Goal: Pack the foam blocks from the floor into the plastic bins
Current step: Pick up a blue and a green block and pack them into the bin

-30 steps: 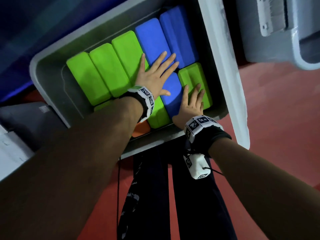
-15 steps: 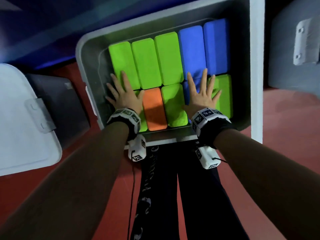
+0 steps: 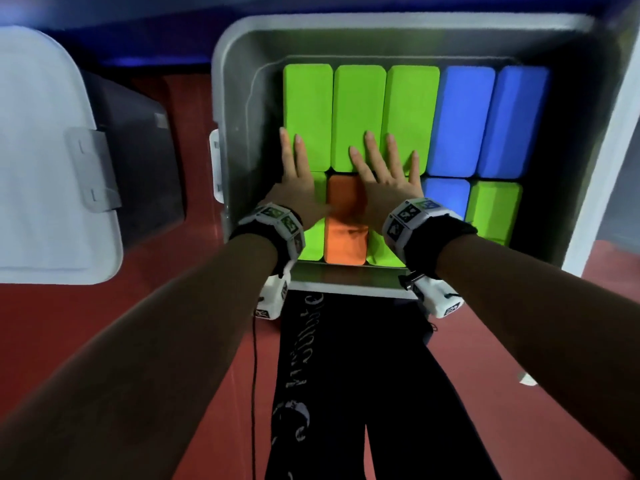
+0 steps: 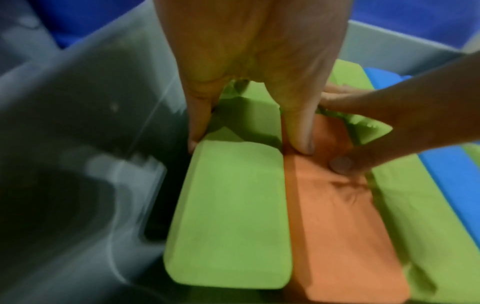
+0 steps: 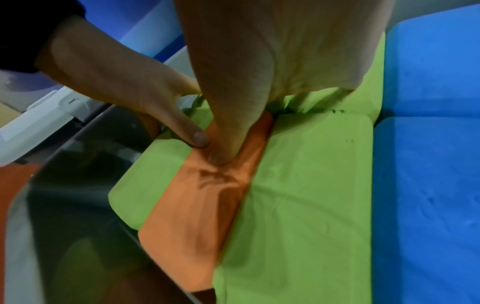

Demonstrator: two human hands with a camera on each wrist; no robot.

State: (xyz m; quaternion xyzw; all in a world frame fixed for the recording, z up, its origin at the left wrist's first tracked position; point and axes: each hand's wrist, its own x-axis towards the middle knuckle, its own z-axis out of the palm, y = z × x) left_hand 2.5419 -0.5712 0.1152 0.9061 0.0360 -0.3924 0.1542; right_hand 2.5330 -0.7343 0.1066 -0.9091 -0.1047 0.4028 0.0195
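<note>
While both thumbs dent the orange foam block (image 3: 346,233), left hand (image 3: 298,192) and right hand (image 3: 388,181) press flat, fingers spread, holding nothing, in grey bin (image 3: 235,98).

The head view is dim, with a cool bluish cast along the top edge. The green blocks (image 3: 358,112) and blue blocks (image 3: 464,119) glow saturated against the bin's (image 3: 235,98) shadowed grey walls, and the bin's right side falls into near black. Both forearms are dark and underexposed. Wide-angle bending curves the bin rim and the white lid (image 3: 45,161) at the left edge. In the left wrist view the bin wall is smeared by motion blur with pale streaks; the left hand (image 4: 249,51) is soft. The right wrist view is sharper, showing shadowed creases in the orange block (image 5: 207,185), and reflections on the bin wall.
</note>
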